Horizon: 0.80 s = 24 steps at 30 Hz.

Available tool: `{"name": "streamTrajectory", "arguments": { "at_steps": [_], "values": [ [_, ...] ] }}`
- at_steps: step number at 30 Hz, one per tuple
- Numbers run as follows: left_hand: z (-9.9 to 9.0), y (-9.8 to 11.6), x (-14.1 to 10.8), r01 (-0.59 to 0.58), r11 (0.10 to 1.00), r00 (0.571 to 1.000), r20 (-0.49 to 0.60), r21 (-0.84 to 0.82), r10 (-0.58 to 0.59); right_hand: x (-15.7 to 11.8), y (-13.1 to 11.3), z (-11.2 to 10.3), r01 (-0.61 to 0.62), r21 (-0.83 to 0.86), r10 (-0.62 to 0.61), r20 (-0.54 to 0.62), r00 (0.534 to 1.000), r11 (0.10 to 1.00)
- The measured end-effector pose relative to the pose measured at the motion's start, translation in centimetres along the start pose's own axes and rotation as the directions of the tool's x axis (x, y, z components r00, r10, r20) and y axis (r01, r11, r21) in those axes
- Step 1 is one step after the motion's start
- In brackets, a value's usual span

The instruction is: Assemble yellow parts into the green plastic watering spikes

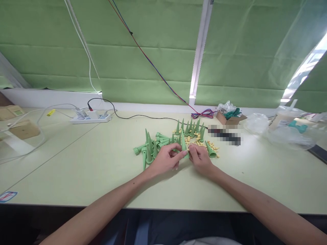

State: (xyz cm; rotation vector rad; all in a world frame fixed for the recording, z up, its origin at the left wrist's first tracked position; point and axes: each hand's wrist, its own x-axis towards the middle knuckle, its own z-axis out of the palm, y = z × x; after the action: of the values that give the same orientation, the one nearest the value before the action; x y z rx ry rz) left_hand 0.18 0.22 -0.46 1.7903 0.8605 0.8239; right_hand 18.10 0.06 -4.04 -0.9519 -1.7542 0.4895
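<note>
My left hand (pixel 165 159) is closed round a green plastic watering spike (pixel 183 139), its point up. Against the side of that spike, my right hand (pixel 201 160) pinches a small yellow plastic piece (pixel 188 150), mostly hidden by the fingers. Several more green spikes (pixel 150 157) stand and lie in a cluster to the left of my hands. Behind them is a group of upright spikes (pixel 192 130) with small yellow pieces (pixel 190 139) scattered around. One spike (pixel 210 149) lies tilted beside my right hand, its hollow end facing me.
A white power strip (pixel 93 117) with plugs sits at the back left, a black cable (pixel 143 116) running from it. Bundled wires (pixel 204 114) and a small cardboard box (pixel 230 119) are at the back. A plastic cup (pixel 282 119) and plastic bags (pixel 257 123) stand right.
</note>
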Motion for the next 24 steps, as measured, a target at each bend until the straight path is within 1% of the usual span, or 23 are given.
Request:
{"name": "streamTrajectory", "arguments": {
  "at_steps": [6,9,13,18,21,24],
  "values": [
    [0.0,-0.1,0.0,-0.042,0.997,0.999,-0.023,0.070,0.043,0.2,-0.2,0.1,-0.001,-0.097,-0.001,-0.020,1.000,0.995],
    [0.1,-0.2,0.1,-0.090,0.986,0.992,-0.070,0.139,0.100,0.3,-0.2,0.1,0.001,-0.124,-0.003,-0.015,1.000,0.992],
    [0.2,-0.6,0.4,-0.181,0.954,0.967,-0.133,0.239,0.216,0.4,-0.1,0.1,-0.019,-0.119,0.015,-0.032,0.999,0.993],
    [0.3,-1.2,0.4,-0.260,0.894,0.932,-0.145,0.365,0.331,0.4,-0.2,0.2,-0.051,-0.068,0.048,-0.054,0.997,0.996],
    [0.4,-1.0,0.3,-0.264,0.877,0.918,-0.175,0.401,0.356,0.4,-0.3,0.3,-0.072,-0.031,0.070,-0.066,0.995,0.997],
    [0.5,-0.6,0.2,-0.222,0.898,0.921,-0.220,0.381,0.321,0.5,-0.3,0.3,-0.086,0.017,0.087,-0.096,0.992,0.996]
  ]
}}
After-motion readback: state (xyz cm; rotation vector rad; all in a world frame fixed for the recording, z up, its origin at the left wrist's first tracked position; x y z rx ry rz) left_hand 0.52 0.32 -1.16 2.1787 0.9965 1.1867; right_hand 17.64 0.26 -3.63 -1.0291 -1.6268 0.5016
